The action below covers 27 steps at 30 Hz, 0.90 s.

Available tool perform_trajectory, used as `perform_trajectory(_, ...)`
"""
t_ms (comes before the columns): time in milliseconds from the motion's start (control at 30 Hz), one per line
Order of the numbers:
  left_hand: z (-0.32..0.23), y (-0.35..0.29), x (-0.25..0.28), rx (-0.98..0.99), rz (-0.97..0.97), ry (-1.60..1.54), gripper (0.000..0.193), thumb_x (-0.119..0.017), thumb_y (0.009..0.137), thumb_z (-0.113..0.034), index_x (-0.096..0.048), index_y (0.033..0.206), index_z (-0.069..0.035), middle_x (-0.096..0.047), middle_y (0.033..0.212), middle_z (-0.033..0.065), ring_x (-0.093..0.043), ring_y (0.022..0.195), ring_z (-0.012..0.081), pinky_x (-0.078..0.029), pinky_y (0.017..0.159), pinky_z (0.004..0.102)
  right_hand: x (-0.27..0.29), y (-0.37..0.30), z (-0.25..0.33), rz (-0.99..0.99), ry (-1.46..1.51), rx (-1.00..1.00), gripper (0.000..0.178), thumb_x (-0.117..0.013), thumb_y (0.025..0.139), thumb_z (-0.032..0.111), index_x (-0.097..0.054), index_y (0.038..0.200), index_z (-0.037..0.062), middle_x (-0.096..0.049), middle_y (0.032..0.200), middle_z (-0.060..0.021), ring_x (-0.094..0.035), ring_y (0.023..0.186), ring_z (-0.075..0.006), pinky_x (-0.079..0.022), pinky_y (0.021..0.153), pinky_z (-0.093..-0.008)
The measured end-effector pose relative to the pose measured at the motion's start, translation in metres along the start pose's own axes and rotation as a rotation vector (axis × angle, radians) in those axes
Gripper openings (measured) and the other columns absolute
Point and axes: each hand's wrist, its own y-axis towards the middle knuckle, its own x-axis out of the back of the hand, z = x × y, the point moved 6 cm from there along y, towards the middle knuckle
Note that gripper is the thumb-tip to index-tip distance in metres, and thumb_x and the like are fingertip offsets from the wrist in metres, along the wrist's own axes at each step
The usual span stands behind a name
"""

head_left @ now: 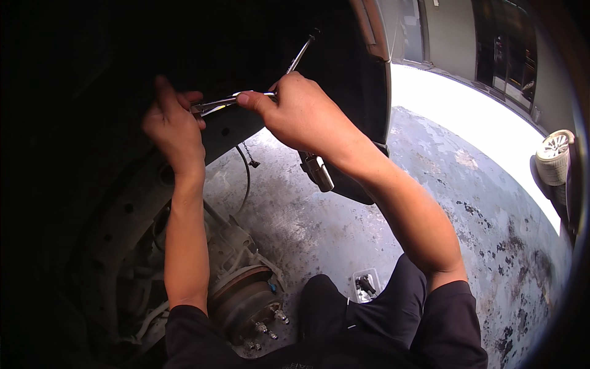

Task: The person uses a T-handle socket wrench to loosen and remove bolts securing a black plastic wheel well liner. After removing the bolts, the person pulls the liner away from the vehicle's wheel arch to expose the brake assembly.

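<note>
A person in dark short sleeves raises both arms into a dark wheel well. Between the hands lies a long, shiny silver metal tool (222,104). The right hand (289,104) closes its fingers on the tool's right part, thumb along it; a slim silver rod (300,55) slants up beyond that fist. The left hand (175,120) is at the tool's left end, fingers bent; whether they pinch it, I cannot tell. Below sits a rusty round brake part (236,301) with metal studs (262,327), above a worn grey floor (279,209).
</note>
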Motion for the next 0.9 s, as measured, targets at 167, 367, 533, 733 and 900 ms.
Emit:
perform_trajectory(167, -0.034, -0.004, -0.001, -0.28, 0.21, 0.322, 0.042, -0.052, 0.093, -0.032, -0.054, 0.064, -0.002, -0.059, 0.062, 0.0061, -0.047, 0.045, 0.0095, -0.034, 0.043, 0.024, 0.011, -0.004, -0.007, 0.1, 0.026, -0.087, 0.044, -0.06, 0.086, 0.036, -0.056, 0.063, 0.0, -0.052, 0.049, -0.0055, -0.052, 0.044, -0.0136, -0.041, 0.045, -0.0278)
perform_trajectory(367, -0.078, -0.053, -0.041, -1.278, 0.536, 0.92, 0.023, -0.067, 0.075, -0.026, -0.056, 0.08, -0.007, -0.052, 0.068, 0.0031, -0.054, 0.061, 0.0204, -0.043, 0.055, 0.0318, 0.026, -0.016, 0.002, 0.215, 0.312, -0.145, 0.038, -0.055, 0.091, 0.03, -0.059, 0.081, -0.0064, -0.058, 0.059, -0.0074, -0.06, 0.049, -0.0152, -0.051, 0.054, -0.0259)
perform_trajectory(533, -0.069, -0.025, -0.035, -1.343, 0.564, 1.052, 0.026, -0.061, 0.078, -0.032, -0.049, 0.071, -0.01, -0.05, 0.066, 0.0011, -0.055, 0.057, 0.0159, -0.045, 0.049, 0.0292, -0.005, 0.013, -0.027, 0.03, 1.194, 0.281, 0.048, -0.04, 0.097, 0.036, -0.045, 0.118, -0.0065, -0.061, 0.093, -0.015, -0.063, 0.086, -0.0211, -0.05, 0.078, -0.0301)
perform_trajectory(733, -0.06, -0.031, -0.048, -1.341, 0.511, 1.017, 0.031, -0.06, 0.082, -0.035, -0.049, 0.068, -0.01, -0.05, 0.062, 0.0013, -0.055, 0.055, 0.0163, -0.046, 0.048, 0.029, -0.024, 0.03, -0.012, 0.036, 1.933, 0.556, 0.037, -0.021, 0.1, 0.035, -0.041, 0.106, 0.0044, -0.045, 0.057, -0.0082, -0.048, 0.057, -0.0231, -0.045, 0.075, -0.0418)
perform_trajectory(900, -0.028, -0.03, -0.048, -1.055, 0.499, 0.718, 0.028, -0.06, 0.084, -0.031, -0.052, 0.071, -0.008, -0.055, 0.06, 0.006, -0.058, 0.053, 0.0234, -0.045, 0.045, 0.0352, -0.018, 0.025, -0.014, -0.209, 1.685, 0.184, 0.032, -0.024, 0.098, 0.028, -0.041, 0.102, 0.0008, -0.038, 0.051, -0.0069, -0.039, 0.045, -0.0205, -0.04, 0.052, -0.0352)
